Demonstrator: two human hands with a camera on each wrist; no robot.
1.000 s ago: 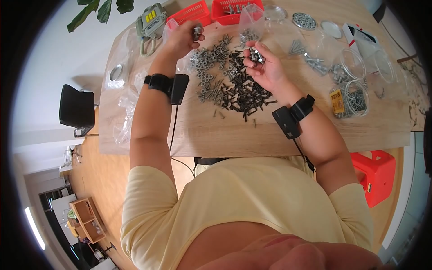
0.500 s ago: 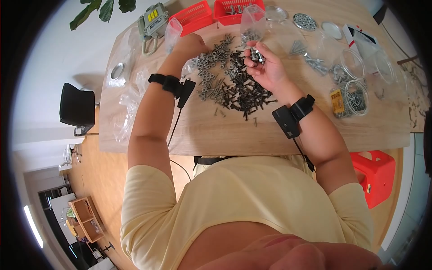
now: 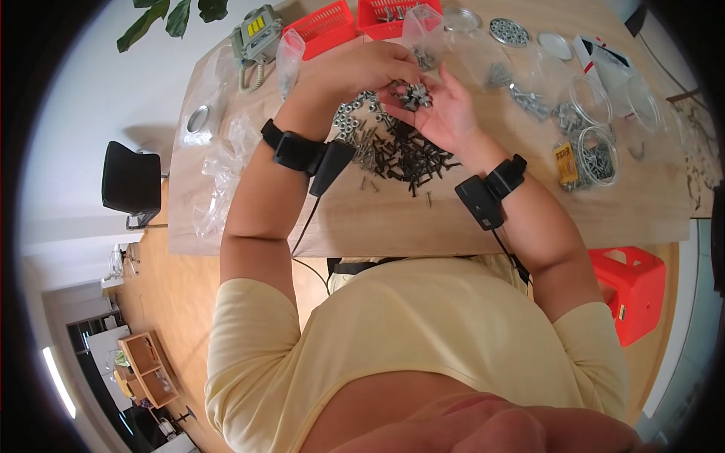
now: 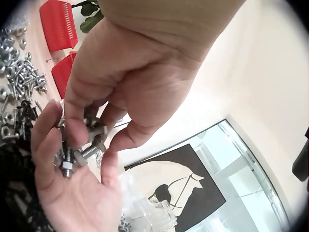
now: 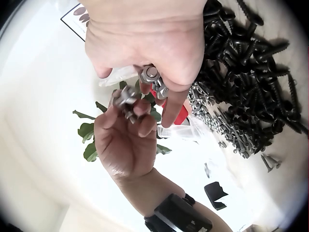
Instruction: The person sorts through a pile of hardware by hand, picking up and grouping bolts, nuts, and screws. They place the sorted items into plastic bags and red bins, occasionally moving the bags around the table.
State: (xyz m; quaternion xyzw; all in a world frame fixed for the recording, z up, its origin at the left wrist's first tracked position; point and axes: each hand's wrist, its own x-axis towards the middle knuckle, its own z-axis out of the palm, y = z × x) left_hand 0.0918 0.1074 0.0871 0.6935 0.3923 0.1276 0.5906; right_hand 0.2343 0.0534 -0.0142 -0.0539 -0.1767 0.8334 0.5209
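My left hand (image 3: 370, 69) reaches across above the screw pile to my right hand, fingers pointing down into its palm. Its fingers and thumb pinch silver hex bolts (image 5: 126, 96), slightly blurred in the right wrist view. My right hand (image 3: 445, 113) is turned palm up and cups more hex bolts (image 4: 68, 163), some with nuts threaded on. Under both hands lie black screws (image 3: 411, 155), with silver nuts (image 3: 349, 117) to their left. Left fingertips partly hide the bolts in the palm.
Two red baskets (image 3: 321, 32) stand at the back, clear bags (image 3: 289, 64) close by them. A grey telephone (image 3: 258, 36) sits at the back left. Along the right are a round tin of nuts (image 3: 509, 32), loose bolts (image 3: 530, 104) and clear tubs with a yellow label (image 3: 565, 163).
From near the left red basket, my left hand has dipped toward the nuts, then moved right to meet the right hand. My right hand has stayed nearly in place, its palm now more spread.
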